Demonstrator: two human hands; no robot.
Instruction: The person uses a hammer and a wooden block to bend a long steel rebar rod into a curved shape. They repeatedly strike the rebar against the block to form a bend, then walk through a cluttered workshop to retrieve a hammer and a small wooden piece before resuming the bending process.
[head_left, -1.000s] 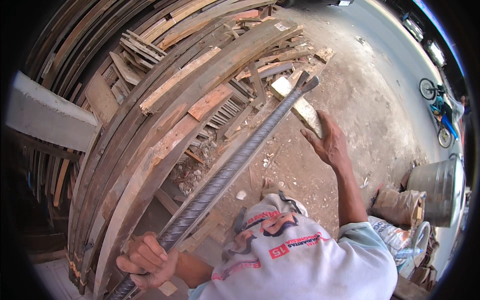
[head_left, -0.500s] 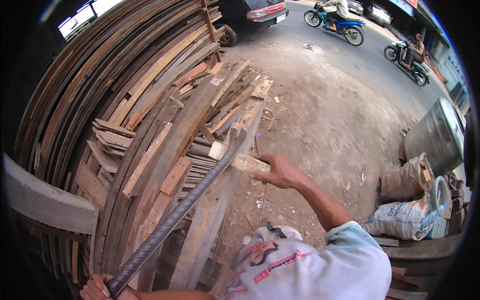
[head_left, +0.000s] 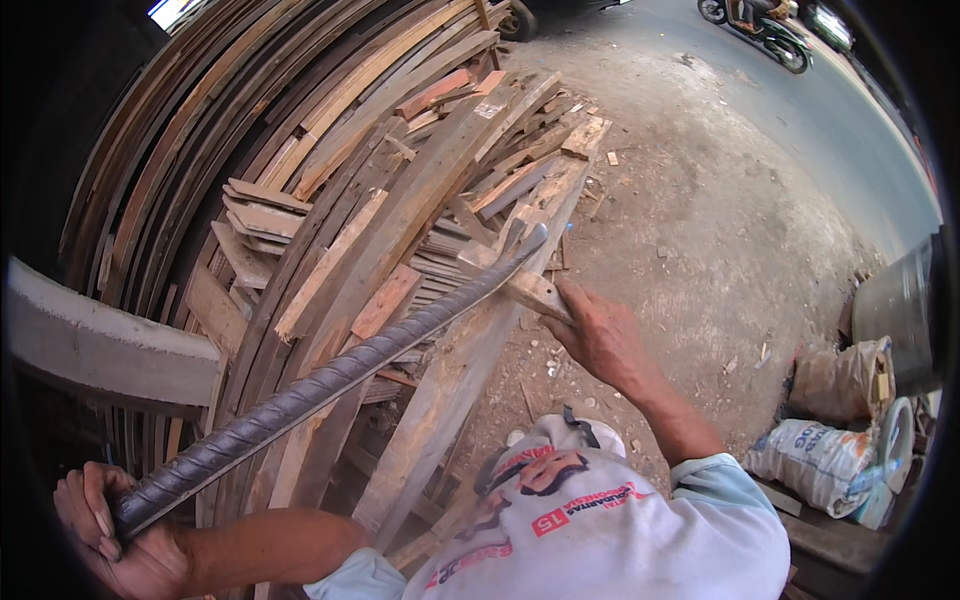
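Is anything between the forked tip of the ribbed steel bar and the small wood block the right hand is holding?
Nothing visible. The ribbed steel bar, gripped at its lower end by the left hand, reaches with its tip right to the small pale wood block held by the right hand; only stacked planks lie beneath.

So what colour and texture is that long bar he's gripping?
Dark grey, with spiral ribs along the bar; the head view shows it best.

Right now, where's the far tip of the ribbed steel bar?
Head view, centre: the ribbed steel bar ends against the small wood block held by the right hand, over the stacked planks.
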